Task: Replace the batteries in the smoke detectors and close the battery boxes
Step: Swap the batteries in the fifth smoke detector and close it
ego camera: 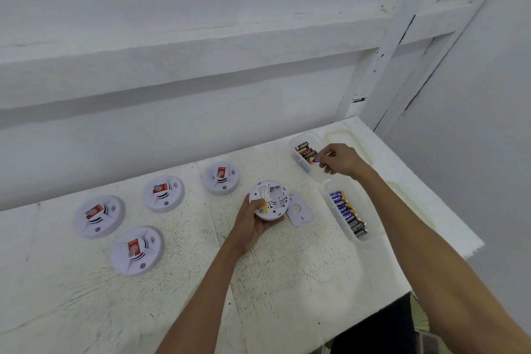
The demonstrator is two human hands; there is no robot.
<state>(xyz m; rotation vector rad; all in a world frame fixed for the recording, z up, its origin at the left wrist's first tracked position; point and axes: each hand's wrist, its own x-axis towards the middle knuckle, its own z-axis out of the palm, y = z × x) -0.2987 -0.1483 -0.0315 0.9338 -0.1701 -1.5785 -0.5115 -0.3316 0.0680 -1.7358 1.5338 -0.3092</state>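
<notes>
The left hand (pixel 253 221) grips an upturned smoke detector (pixel 269 200) above the table (pixel 287 282) — battery bay exposed, cover (pixel 298 210) just beside it. The right hand (pixel 340 159) pinches a battery (pixel 315 159) over the far tray (pixel 304 165).

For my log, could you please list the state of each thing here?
Detector in hand: flipped over, battery bay open, empty.
Cover: off, flat on table.
Left hand: grips that detector.
Right hand: pinches a battery.
Other four detectors: face up.
Both trays: uncovered, part full.
</notes>
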